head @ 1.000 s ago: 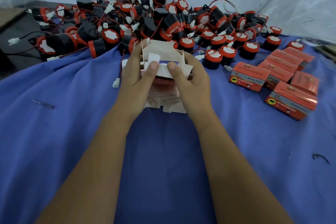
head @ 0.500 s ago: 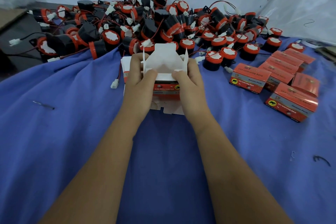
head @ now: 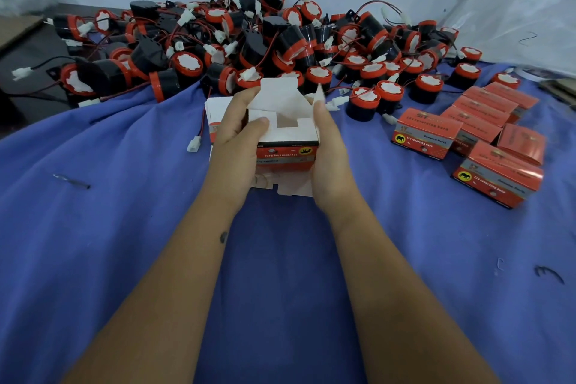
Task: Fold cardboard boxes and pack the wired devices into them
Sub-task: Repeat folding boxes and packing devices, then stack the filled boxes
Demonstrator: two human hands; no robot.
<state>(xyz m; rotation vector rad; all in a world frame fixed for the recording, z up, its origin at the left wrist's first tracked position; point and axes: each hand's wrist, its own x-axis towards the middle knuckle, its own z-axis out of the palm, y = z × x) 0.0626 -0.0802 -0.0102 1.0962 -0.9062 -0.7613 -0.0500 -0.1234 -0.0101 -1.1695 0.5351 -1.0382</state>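
Left hand and right hand grip a half-folded box, flaps up. Behind it lies a pile of wired devices; finished boxes sit right.

Finished boxes near the cloth's right edge read "12v reversing horn"; my held box showed it inverted.

The flat white cardboard blanks at twelve o'clock are being largely hidden by the left hand; the small print on the red folded box is being blurred.
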